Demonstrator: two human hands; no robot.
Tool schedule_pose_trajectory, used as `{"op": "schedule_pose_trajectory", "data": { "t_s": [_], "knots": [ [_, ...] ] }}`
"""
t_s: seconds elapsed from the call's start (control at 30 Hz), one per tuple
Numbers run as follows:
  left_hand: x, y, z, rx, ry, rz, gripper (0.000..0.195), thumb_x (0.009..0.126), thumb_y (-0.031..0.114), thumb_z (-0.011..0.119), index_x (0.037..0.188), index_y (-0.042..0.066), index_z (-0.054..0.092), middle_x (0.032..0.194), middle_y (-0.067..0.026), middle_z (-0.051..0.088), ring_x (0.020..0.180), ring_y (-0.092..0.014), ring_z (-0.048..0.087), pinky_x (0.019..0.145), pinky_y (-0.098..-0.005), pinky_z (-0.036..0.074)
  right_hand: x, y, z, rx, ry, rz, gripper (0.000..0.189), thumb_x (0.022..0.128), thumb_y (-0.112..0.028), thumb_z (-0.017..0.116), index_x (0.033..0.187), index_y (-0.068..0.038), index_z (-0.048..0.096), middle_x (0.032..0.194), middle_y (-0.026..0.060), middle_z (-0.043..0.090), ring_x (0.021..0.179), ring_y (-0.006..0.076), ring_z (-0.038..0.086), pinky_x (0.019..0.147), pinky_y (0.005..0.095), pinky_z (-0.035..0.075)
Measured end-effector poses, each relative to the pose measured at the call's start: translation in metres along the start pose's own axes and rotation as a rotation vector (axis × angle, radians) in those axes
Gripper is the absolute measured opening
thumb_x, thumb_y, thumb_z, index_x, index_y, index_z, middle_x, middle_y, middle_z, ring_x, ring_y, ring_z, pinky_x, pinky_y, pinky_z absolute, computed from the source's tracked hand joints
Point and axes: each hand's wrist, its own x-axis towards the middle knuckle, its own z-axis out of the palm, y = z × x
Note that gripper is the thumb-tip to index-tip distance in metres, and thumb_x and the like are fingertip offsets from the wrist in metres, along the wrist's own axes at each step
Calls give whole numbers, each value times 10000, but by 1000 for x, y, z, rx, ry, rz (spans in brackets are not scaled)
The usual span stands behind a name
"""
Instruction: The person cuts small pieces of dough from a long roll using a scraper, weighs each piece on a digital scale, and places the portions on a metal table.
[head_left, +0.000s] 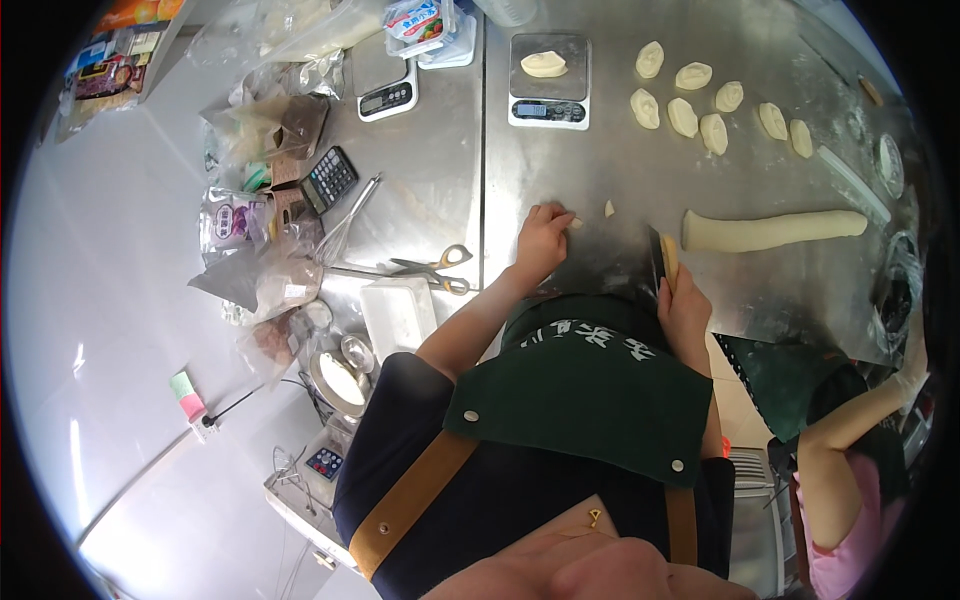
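My left hand (546, 236) is on the steel table, its fingertips at a small scrap of dough (576, 223); whether they pinch it I cannot tell. Another scrap (609, 208) lies to its right. My right hand (684, 307) grips a dough scraper (667, 262) with a yellowish handle and dark blade, held upright on edge. Right of the scraper lies a long dough roll (776, 229). One dough piece (544, 64) rests on a digital kitchen scale (551, 88) with its display lit. Several cut dough pieces (682, 118) are spread at the upper right.
At left are a second scale (386, 97), a calculator (328, 180), a whisk (349, 221), scissors (435, 268), a white tray (397, 319) and ingredient bags (232, 225). A clear plastic strip (855, 184) lies beyond the roll. Another person's arm (847, 435) is at lower right.
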Motion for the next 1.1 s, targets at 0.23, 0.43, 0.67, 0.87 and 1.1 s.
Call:
{"op": "schedule_pose_trajectory", "data": {
  "t_s": [0.23,0.43,0.67,0.87,1.1],
  "knots": [
    [38,20,37,28,47,42,142,700,75,677,831,96,629,874,-61,595,856,-273,555,725,-387,436,23,-21,2,34,-9,-23,309,862,-191,595,1132,-62,518,736,147,627,634,341,614,553,436,476],
    [42,11,49,79,108,83,130,675,93,700,781,103,624,817,-38,601,827,-260,566,719,-374,430,41,-39,3,115,-27,-76,297,873,-193,576,1128,-52,518,755,149,628,644,342,615,557,442,474],
    [41,7,49,9,102,117,157,675,77,689,824,102,648,812,-39,604,818,-263,565,725,-376,434,51,-49,17,4,-213,-12,226,888,-206,544,1036,-41,503,799,145,643,661,346,623,575,448,484],
    [44,10,51,37,114,96,155,691,105,694,837,85,642,819,-61,604,821,-279,564,721,-392,435,66,-59,32,-14,-217,-27,231,886,-206,541,1046,-44,501,792,151,649,676,360,631,585,468,492],
    [23,3,32,91,-2,121,140,728,135,682,859,96,656,856,-46,614,835,-269,567,728,-384,433,69,-55,25,134,-166,36,252,893,-194,532,1076,-26,494,739,172,623,663,384,613,593,475,483]
  ]
}}
